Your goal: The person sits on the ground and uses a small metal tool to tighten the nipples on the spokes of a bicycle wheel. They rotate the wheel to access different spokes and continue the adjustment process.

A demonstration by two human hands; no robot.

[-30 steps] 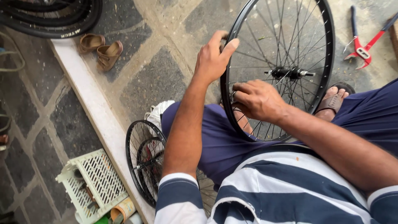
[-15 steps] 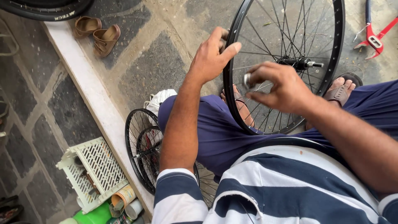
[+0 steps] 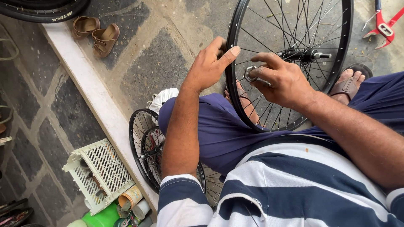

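My left hand (image 3: 208, 67) gripping the black bike wheel rim (image 3: 232, 90) propped on my lap, right hand (image 3: 280, 80) fingers pinched on a small silver spoke wrench (image 3: 249, 74), patchy stone floor (image 3: 155, 63), white curb (image 3: 90, 96), sandals (image 3: 97, 32) near its far end, red cutters (image 3: 384, 28) at the floor's far right

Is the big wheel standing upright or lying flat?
Upright: the wheel stands on its rim between the knees, left hand gripping the rim.

Bicycle wheel (image 3: 336, 50): black rim, thin metal spokes, dark hub with protruding axle at centre. No tyre fitted. Stands upright between the person's legs, lower edge resting against the blue trousers. Small round metal tool (image 3: 250, 74): silvery, held against the spokes just inside the rim's left edge; details too small to tell.
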